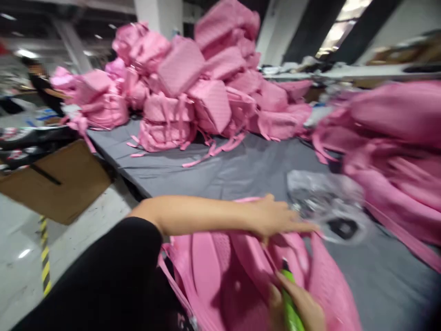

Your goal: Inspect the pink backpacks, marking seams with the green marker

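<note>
A pink backpack [227, 280] lies in front of me on the grey table [241, 170], straps up. My left hand [275, 219] reaches across it to the right with fingers stretched out flat, fingertips near a clear plastic bag [324, 202]. My right hand [299, 308] is at the bottom edge, closed around a green tool [291, 308] with a dark tip, held against the backpack.
A big heap of pink backpacks [186, 87] fills the far end of the table. More pink bags [392, 151] lie blurred at the right. A cardboard box [58, 184] stands on the floor at the left, with a person in black [43, 87] far behind it.
</note>
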Available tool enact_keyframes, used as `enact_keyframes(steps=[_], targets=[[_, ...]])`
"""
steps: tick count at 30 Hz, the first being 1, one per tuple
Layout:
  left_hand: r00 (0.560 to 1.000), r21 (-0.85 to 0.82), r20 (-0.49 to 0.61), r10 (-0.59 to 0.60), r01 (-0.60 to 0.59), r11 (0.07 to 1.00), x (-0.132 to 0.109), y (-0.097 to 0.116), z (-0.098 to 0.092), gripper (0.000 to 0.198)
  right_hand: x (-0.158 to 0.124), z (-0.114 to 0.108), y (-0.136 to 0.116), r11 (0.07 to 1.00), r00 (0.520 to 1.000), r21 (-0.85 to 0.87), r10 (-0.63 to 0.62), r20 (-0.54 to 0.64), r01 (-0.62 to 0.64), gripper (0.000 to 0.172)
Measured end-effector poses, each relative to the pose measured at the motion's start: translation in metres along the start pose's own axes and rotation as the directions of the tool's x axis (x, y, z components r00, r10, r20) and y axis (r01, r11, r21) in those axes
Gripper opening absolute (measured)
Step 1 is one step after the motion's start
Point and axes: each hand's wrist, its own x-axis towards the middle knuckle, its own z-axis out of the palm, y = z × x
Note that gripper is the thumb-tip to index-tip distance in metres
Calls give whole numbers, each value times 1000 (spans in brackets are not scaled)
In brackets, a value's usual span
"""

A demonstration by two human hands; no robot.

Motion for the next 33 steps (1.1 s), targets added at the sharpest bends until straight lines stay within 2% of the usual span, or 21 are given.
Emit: enact_keyframes(steps=[2, 4, 6, 9, 11, 13, 15, 18, 21, 23, 26, 28, 29, 33], targets=[[999, -4, -46, 12, -12, 1000, 2, 3, 4, 95, -3, -8, -4, 993, 994, 55, -103, 29, 102, 33], [996, 31, -91, -22, 25, 999, 1, 5, 10, 99, 0, -12, 0, 987, 987, 88, -138, 79, 131, 40], [993, 75, -110, -40, 48, 996, -2, 9, 14, 112, 3, -11, 7, 991, 990, 103, -98, 102, 87, 44], [997, 135, -52, -54, 61, 989, -8, 19, 16, 131, 8, -9, 11, 992, 998, 121, -41, 43, 36, 49], [997, 170, -24, -74, 77, 982, -7, 24, 17, 135, 9, -8, 10, 987, 999, 157, -31, 19, 27, 43], [996, 190, -40, -83, 89, 978, -3, 25, 20, 126, 9, -8, 11, 979, 999, 206, -17, 42, 8, 36], [995, 195, -65, -78, 89, 977, 2, 24, 23, 109, 9, -9, 15, 978, 996, 209, 7, 93, -26, 42], [994, 202, -91, -65, 83, 976, 5, 21, 28, 91, 14, -16, 21, 989, 990, 117, 74, 118, -88, 48], [992, 203, -115, -58, 80, 976, 5, 19, 31, 90, 31, -25, 21, 985, 977, 88, 133, 166, -149, 24], [992, 196, -110, -59, 79, 977, 5, 19, 32, 91, 47, -27, 19, 964, 949, 139, 185, 256, -226, 12], [993, 186, -74, -88, 101, 977, 7, 18, 33, 87, 68, -24, 17, 912, 862, 193, 249, 441, -362, 12], [990, 186, -57, -126, 135, 973, 9, 19, 33, 84, 73, -22, 18, 928, 811, 124, 235, 536, -351, 12], [987, 189, -50, -150, 157, 969, 10, 19, 34, 83, 73, -22, 18, 948, 803, 74, 218, 555, -309, 13], [980, 202, -26, -197, 199, 959, 13, 20, 37, 86, 63, -29, 20, 986, 848, -22, 154, 507, -166, 15]])
